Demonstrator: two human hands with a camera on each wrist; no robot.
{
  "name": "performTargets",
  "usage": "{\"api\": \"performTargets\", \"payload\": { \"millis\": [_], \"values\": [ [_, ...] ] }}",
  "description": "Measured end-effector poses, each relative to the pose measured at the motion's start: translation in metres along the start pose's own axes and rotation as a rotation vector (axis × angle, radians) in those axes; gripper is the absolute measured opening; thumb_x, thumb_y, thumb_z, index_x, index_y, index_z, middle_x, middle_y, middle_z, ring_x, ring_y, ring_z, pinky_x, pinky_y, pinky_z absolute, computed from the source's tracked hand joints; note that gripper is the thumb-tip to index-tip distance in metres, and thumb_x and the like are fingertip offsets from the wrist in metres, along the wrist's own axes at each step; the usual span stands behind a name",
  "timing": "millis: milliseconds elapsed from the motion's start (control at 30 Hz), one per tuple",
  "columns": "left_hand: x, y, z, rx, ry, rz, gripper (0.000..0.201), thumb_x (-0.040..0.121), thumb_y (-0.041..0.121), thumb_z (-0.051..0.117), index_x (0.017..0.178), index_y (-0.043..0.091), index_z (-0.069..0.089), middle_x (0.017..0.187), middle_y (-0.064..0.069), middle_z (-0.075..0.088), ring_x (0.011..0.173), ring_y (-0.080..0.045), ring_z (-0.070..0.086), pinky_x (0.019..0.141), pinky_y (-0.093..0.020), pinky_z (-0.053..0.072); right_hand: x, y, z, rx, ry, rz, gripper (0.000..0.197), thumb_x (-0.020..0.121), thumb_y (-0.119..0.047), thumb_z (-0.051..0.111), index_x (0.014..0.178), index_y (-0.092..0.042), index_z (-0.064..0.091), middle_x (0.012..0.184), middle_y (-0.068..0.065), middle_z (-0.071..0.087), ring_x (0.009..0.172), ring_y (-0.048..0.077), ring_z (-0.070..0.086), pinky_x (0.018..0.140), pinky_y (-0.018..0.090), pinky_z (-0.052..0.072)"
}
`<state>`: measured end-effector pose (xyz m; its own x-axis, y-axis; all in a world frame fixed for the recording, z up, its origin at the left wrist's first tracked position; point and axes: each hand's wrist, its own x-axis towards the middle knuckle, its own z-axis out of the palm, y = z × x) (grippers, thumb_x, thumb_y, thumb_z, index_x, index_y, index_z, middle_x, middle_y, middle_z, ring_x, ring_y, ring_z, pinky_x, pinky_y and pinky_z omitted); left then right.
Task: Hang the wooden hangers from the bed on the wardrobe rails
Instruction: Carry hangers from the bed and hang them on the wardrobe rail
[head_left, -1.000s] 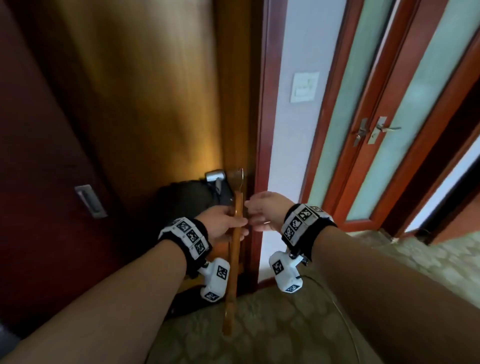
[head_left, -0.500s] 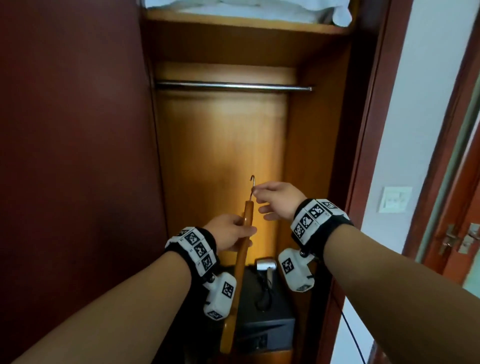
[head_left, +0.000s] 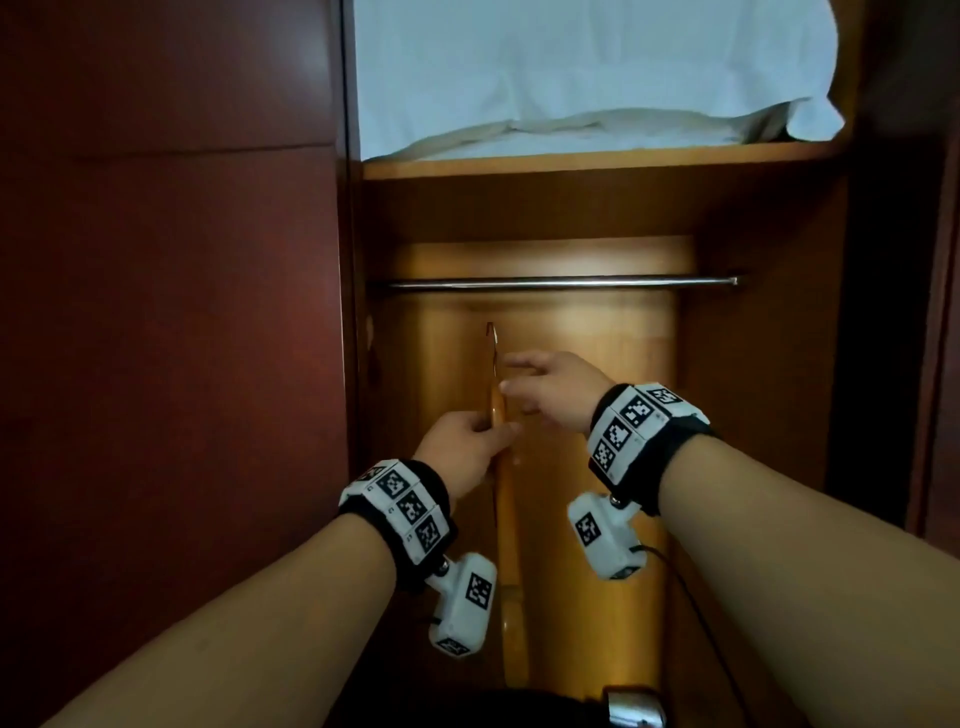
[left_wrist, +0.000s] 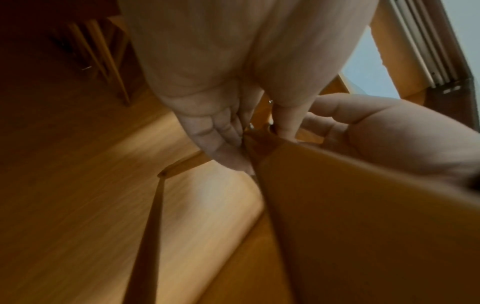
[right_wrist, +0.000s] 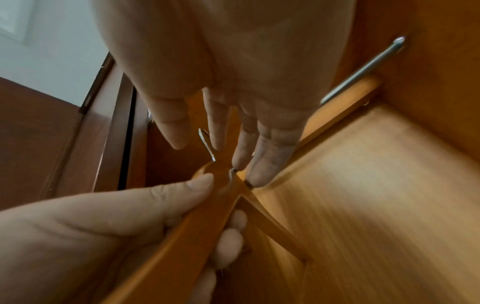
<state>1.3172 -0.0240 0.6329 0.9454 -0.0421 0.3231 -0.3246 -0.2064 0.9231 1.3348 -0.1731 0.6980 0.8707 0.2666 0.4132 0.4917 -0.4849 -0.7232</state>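
In the head view a wooden hanger (head_left: 506, 519) stands edge-on inside the open wardrobe, its metal hook (head_left: 492, 345) pointing up a short way below the steel rail (head_left: 550, 282). My left hand (head_left: 493, 431) grips the hanger just under the hook, thumb on one face and fingers curled round the other. My right hand (head_left: 511, 371) hovers at the hook with straight fingers. In the right wrist view the hook (right_wrist: 206, 144) sits between the thumb and forefinger of the right hand (right_wrist: 197, 142), while the left hand (right_wrist: 221, 207) clasps the wood (right_wrist: 168, 242). The rail (right_wrist: 363, 70) carries nothing.
White bedding (head_left: 571, 78) fills the shelf above the rail. A dark red wardrobe door (head_left: 171, 364) stands to the left and the wardrobe's side wall (head_left: 779, 415) to the right. A dark box (head_left: 519, 714) sits on the wardrobe floor below my arms.
My view has tilted up from the doorway into the wardrobe. Both hands have lifted the hanger closer to the rail. The right hand's fingers have straightened from their pinch at the hook.
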Motion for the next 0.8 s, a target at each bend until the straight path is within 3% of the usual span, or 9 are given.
{"api": "performTargets", "payload": {
  "millis": [100,167,267,333,400,500,600,700,800],
  "values": [
    [0.032,0.01,-0.003,0.009,0.05,0.004,0.01,0.094,0.017,0.067,0.104,0.013,0.068,0.096,-0.017,0.074,0.067,-0.018,0.066,0.058,-0.03,0.053,0.036,0.006,-0.01,-0.07,-0.043,-0.068,0.048,0.09,-0.034,0.065,0.136,-0.036,0.053,0.12,-0.006,0.059,0.096,0.017,0.064,0.087,0.04,0.057],
    [0.056,0.019,-0.003,-0.025,0.032,-0.01,0.034,0.09,-0.001,0.065,0.117,0.019,0.064,0.093,-0.009,0.072,0.068,-0.016,0.067,0.055,-0.026,0.052,0.06,0.012,-0.016,-0.109,-0.09,-0.128,0.047,0.091,-0.028,0.065,0.136,-0.035,0.053,0.114,-0.003,0.064,0.088,0.021,0.067,0.08,0.041,0.058],
    [0.09,0.028,-0.007,-0.072,0.03,-0.018,0.065,0.083,-0.011,0.066,0.137,0.022,0.053,0.1,-0.008,0.073,0.089,-0.024,0.073,0.072,-0.036,0.06,0.092,0.017,-0.023,-0.167,-0.137,-0.213,0.048,0.089,-0.024,0.065,0.135,-0.034,0.053,0.105,-0.001,0.069,0.084,0.019,0.067,0.072,0.032,0.055],
    [0.109,0.03,-0.01,-0.092,0.085,-0.032,0.084,0.077,-0.007,0.07,0.149,0.025,0.04,0.111,-0.012,0.071,0.095,-0.027,0.073,0.084,-0.044,0.06,0.111,0.019,-0.024,-0.189,-0.169,-0.245,0.056,0.087,-0.024,0.065,0.14,-0.031,0.049,0.105,-0.001,0.07,0.092,0.015,0.067,0.083,0.029,0.054],
    [0.125,0.033,-0.011,-0.063,0.161,-0.039,0.09,0.074,-0.005,0.07,0.151,0.026,0.033,0.114,-0.016,0.068,0.095,-0.033,0.072,0.09,-0.053,0.057,0.13,0.021,-0.024,-0.204,-0.189,-0.278,0.062,0.085,-0.025,0.065,0.144,-0.029,0.045,0.112,-0.002,0.069,0.099,0.015,0.065,0.094,0.034,0.051],
    [0.148,0.033,-0.015,0.074,0.312,-0.036,0.085,0.061,0.006,0.071,0.142,0.018,0.045,0.11,-0.015,0.07,0.097,-0.041,0.072,0.087,-0.06,0.057,0.155,0.021,-0.022,-0.204,-0.227,-0.298,0.069,0.085,-0.024,0.065,0.149,-0.028,0.039,0.133,-0.002,0.06,0.116,0.014,0.059,0.102,0.031,0.045],
    [0.169,0.031,-0.028,0.172,0.447,-0.02,0.065,0.06,0.014,0.073,0.123,0.022,0.061,0.095,-0.009,0.075,0.083,-0.033,0.074,0.072,-0.049,0.062,0.175,0.021,-0.013,-0.189,-0.28,-0.314,0.066,0.092,-0.023,0.061,0.151,-0.03,0.034,0.142,-0.003,0.054,0.123,0.012,0.054,0.097,0.022,0.041],
    [0.18,0.03,-0.043,0.181,0.513,0.008,0.058,0.067,0.014,0.073,0.124,0.019,0.061,0.095,-0.01,0.075,0.077,-0.029,0.071,0.06,-0.033,0.054,0.191,0.021,-0.001,-0.157,-0.305,-0.33,0.06,0.096,-0.025,0.056,0.151,-0.03,0.033,0.143,0.0,0.052,0.107,0.009,0.057,0.083,0.018,0.041],
    [0.192,0.027,-0.059,0.219,0.562,-0.015,0.048,0.072,0.013,0.069,0.119,0.02,0.062,0.097,-0.01,0.073,0.082,-0.029,0.071,0.066,-0.035,0.057,0.205,0.023,0.015,-0.107,-0.379,-0.286,0.07,0.093,-0.023,0.061,0.152,-0.037,0.027,0.138,0.003,0.055,0.096,0.014,0.06,0.082,0.028,0.052]
  ]
}}
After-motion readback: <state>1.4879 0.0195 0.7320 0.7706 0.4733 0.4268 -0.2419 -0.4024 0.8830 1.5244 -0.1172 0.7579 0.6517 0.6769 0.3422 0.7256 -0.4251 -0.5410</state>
